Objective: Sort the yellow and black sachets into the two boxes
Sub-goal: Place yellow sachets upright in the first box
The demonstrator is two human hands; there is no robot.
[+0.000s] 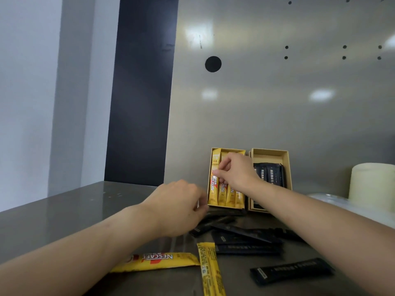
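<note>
Left hand [179,208] curled at left box's [235,149] near corner; grip hidden, cannot tell. Right hand [235,174] pinches yellow sachet [213,193] inside it. Right box [286,167] just beside. Loose black sachets [241,238] crowd the table [64,210] in front.

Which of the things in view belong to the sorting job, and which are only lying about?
Belong to the job:
left box, holding yellow sachets
right box, holding black sachets
two loose yellow sachets
loose black sachets
right hand, pinching one of those yellow sachets
left hand, by the left box

Only lying about:
pale cylinder
clear plastic beside it
</note>
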